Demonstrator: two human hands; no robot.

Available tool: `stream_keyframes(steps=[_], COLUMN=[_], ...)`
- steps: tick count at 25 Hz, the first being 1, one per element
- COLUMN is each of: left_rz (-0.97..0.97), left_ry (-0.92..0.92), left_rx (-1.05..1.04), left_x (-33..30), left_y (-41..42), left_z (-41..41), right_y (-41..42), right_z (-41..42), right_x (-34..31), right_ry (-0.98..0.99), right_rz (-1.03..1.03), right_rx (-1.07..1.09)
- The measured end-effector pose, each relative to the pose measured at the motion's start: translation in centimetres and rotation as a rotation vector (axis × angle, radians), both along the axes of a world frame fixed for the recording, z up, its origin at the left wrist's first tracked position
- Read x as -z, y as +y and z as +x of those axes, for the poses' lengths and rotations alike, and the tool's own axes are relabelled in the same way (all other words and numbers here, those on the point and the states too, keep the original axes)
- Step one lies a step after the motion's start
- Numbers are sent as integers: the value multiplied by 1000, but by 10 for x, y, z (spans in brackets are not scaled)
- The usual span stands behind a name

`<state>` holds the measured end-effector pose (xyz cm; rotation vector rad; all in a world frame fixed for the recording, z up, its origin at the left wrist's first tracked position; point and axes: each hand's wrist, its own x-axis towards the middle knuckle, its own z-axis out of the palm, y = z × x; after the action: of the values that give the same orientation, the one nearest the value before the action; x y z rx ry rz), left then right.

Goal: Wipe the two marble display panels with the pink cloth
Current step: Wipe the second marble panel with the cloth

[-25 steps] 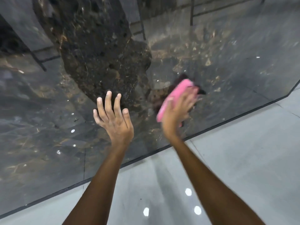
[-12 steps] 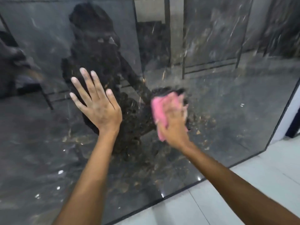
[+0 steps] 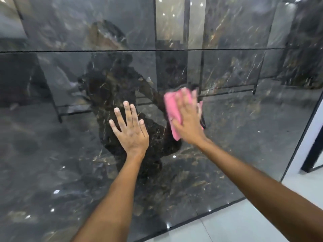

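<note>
Wiping is under way on the lower marble panel point(image 3: 244, 137), and we judge the job far from finished: nothing shows which areas are clean, and the upper marble panel point(image 3: 70, 23), above the thin seam, looks untouched. Our right hand point(image 3: 187, 119) presses the pink cloth point(image 3: 172, 109) flat against the lower panel, fingers straight. Our left hand point(image 3: 130, 130) rests open against the same panel just beside it, fingers spread, both arms extended.

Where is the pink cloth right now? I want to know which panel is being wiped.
In the head view the pink cloth lies under the right hand, flat on the lower marble panel, below the seam and right of the left hand.
</note>
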<state>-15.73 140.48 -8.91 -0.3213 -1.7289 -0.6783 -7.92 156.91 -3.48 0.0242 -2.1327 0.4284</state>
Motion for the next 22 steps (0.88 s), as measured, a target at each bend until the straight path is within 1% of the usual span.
stream_keyframes(steps=[1,2,3,5,6,7,8,9,11,12,13,14,15,17,18,19,20,21,22], left_rz=[2,7,5,-9,-16,-20,-22,-24,-25,-43,-56,-37,38,285,361,367,314,250,201], left_ry=[2,-5,-3,12,13,11,9,7,15,23,22,5,-33,-124,-148,-139,-112,-80,-52], left_rx=[8,16,26,12,-4,-9,-7,-5,-12,-22,-34,-44,-38,50,119,183,227,247,245], left_x=[-2,-3,-3,3,5,5,4,3,2,2,1,0,-4,-24,-40,-58,-73,-87,-97], left_y=[-1,-2,-2,-3,-3,-3,-2,-2,-1,-1,-1,2,7,32,51,71,90,107,121], left_z=[1,1,1,-2,-2,-3,-3,-3,-4,-5,-4,-1,3,18,28,37,42,43,42], right_y=[5,29,55,96,104,92,63,29,-23,-20,-2,26,55,100,105,100,96,95,107], right_z=[4,8,8,11,12,8,2,-4,-11,-10,-7,-5,-4,4,6,8,8,9,9], right_x=[7,-3,-18,-60,-76,-86,-91,-90,-82,-87,-101,-113,-124,-131,-123,-109,-90,-66,-39], right_ry=[-96,-115,-106,-31,9,13,19,26,-17,-40,-27,2,17,18,6,-6,-8,1,-5], right_rz=[299,453,356,-174,-412,-563,-573,-406,245,504,627,588,422,-139,-350,-423,-293,2,364], right_rx=[-58,-73,-38,100,192,272,300,273,81,47,58,104,156,236,288,316,304,208,97])
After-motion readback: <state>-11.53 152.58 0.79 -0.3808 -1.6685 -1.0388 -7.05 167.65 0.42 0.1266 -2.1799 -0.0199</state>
